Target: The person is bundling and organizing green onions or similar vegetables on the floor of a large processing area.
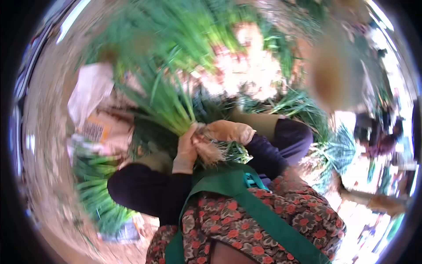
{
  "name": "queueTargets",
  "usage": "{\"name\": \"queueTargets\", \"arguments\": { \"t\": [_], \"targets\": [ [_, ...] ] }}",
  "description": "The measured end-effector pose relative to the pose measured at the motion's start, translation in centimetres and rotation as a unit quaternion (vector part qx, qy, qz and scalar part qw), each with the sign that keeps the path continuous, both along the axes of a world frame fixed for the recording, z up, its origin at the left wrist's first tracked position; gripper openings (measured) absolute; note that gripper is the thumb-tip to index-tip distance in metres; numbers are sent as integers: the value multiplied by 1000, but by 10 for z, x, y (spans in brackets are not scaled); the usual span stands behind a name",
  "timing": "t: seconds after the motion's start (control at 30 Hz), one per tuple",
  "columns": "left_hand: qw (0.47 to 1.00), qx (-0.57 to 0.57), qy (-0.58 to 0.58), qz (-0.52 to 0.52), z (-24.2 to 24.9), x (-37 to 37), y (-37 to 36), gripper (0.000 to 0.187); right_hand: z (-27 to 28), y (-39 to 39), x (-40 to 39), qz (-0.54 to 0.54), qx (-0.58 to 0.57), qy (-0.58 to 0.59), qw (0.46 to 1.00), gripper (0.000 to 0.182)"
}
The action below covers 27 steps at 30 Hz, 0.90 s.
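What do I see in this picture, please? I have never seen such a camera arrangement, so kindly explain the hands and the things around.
There is no machine here, only a person working by hand. The single picture comes from a camera worn on the head, looking down past flowered clothing. The left hand and right hand seem to wear pale gloves. The left grips a bunch of green stalks with stringy roots; the right is against it near the roots, but blur hides how firmly. Ahead lies a large pile of similar plants; another bundle lies on the ground beside the left knee.
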<state>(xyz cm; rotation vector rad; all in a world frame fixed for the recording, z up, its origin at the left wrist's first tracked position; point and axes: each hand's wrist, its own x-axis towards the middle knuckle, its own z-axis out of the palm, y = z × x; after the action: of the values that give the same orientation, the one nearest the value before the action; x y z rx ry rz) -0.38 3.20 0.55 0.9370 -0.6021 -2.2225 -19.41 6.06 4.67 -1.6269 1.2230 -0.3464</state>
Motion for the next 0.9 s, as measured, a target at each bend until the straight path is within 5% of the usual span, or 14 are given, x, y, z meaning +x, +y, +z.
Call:
{"name": "queueTargets", "arguments": {
  "t": [0.03, 0.17, 0.3, 0.47, 0.9],
  "targets": [
    [994, 92, 43, 34, 3, -5, 0, 20, -6, -4, -10, -49, -12, -22, 998, 21],
    [963, -252, -21, -98, 69, -4, 28, 43, -72, -34, 11, -224, -145, -1, 964, 20],
    [898, -393, 2, -198, 99, -47, 42, 57, -111, -26, -20, -363, -176, 35, 915, 20],
    [867, -422, 3, -266, 126, -107, 75, 55, -123, -14, -29, -416, -191, 48, 888, 21],
    [839, -416, 53, -348, 147, -161, 99, 52, -15, -55, -85, -414, -179, -62, 890, 20]
  ]
}}
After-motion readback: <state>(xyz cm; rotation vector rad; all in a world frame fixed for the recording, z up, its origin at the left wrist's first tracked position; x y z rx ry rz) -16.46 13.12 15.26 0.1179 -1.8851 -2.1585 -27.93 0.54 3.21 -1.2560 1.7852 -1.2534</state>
